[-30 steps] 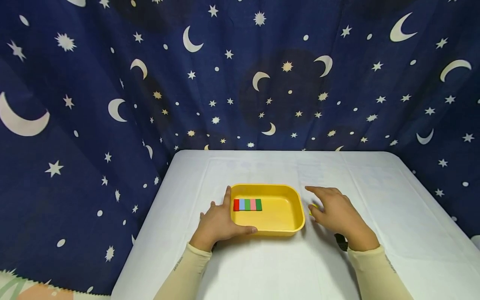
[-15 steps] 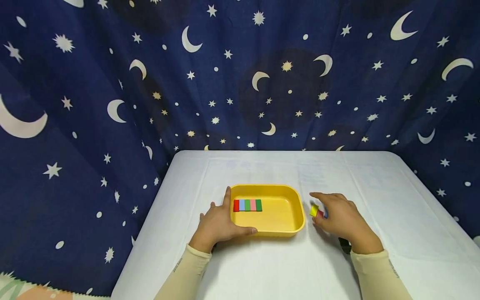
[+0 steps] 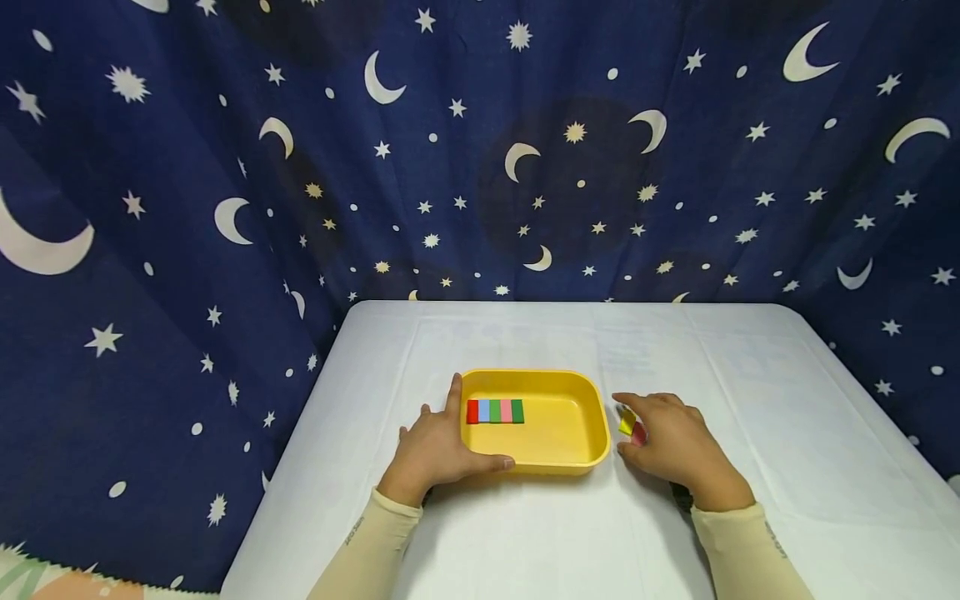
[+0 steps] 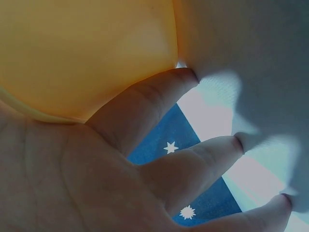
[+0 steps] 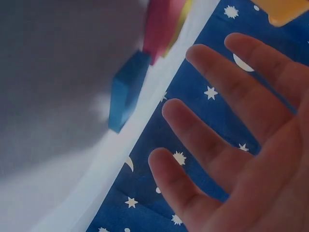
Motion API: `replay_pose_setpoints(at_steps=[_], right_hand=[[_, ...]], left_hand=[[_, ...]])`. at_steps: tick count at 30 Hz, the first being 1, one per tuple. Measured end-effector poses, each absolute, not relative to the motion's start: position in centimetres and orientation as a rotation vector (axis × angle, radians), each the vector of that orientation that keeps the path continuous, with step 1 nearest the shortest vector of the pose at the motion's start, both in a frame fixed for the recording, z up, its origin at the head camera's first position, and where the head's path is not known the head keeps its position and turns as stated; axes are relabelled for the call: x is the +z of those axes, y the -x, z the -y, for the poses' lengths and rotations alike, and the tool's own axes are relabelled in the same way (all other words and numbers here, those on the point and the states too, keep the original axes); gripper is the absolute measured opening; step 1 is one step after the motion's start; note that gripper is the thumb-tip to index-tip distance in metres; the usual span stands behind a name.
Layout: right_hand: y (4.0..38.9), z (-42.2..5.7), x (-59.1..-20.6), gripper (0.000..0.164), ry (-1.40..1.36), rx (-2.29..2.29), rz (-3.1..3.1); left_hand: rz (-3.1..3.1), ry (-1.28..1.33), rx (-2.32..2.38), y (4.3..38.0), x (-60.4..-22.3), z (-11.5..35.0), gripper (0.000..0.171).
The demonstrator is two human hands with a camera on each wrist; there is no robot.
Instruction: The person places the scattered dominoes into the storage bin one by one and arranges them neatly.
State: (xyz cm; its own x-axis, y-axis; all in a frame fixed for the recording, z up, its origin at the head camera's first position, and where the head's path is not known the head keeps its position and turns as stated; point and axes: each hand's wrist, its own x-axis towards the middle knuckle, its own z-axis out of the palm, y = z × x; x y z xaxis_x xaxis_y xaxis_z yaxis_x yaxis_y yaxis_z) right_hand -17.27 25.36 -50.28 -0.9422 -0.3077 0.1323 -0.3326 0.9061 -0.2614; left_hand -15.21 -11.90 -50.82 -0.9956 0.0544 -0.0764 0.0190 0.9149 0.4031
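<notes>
My left hand (image 3: 431,450) rests along the left end of a yellow plastic tub (image 3: 558,468), thumb along its front rim and index finger up its left side. In the left wrist view the straight fingers (image 4: 145,99) touch the tub's wall. Inside the tub lies a row of small blocks (image 3: 495,412): red, light blue, green, pink and dark green. My right hand (image 3: 675,446) is spread right of the tub, thumb and index finger around a yellow block (image 3: 627,421) and a pinkish-red block (image 3: 639,433). A blue block (image 5: 128,89) shows in the right wrist view, apart from the straight fingers.
A white cloth covers the table (image 3: 555,542). Behind it and at both sides hangs a dark blue curtain (image 3: 480,150) with moons and stars. The tub stands mid-table, its right end close to the loose blocks.
My right hand first drew back a little to the right, uncovering the yellow, red and blue blocks, then came slightly left and nearer. The left hand and tub have stayed put.
</notes>
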Motion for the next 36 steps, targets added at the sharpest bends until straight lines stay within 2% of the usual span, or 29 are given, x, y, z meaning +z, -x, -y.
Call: replay_pose_setpoints(at_steps=[16, 36], right_hand=[[17.8, -25.2, -51.8, 0.07, -0.502, 0.445, 2.958], [17.6, -25.8, -51.7, 0.071, -0.474, 0.443, 2.956]], left_hand=[[-2.983, -0.058, 0.623, 15.4, -50.6, 12.2, 0.164], [-2.97, -0.067, 0.638, 15.4, -50.6, 11.8, 0.164]])
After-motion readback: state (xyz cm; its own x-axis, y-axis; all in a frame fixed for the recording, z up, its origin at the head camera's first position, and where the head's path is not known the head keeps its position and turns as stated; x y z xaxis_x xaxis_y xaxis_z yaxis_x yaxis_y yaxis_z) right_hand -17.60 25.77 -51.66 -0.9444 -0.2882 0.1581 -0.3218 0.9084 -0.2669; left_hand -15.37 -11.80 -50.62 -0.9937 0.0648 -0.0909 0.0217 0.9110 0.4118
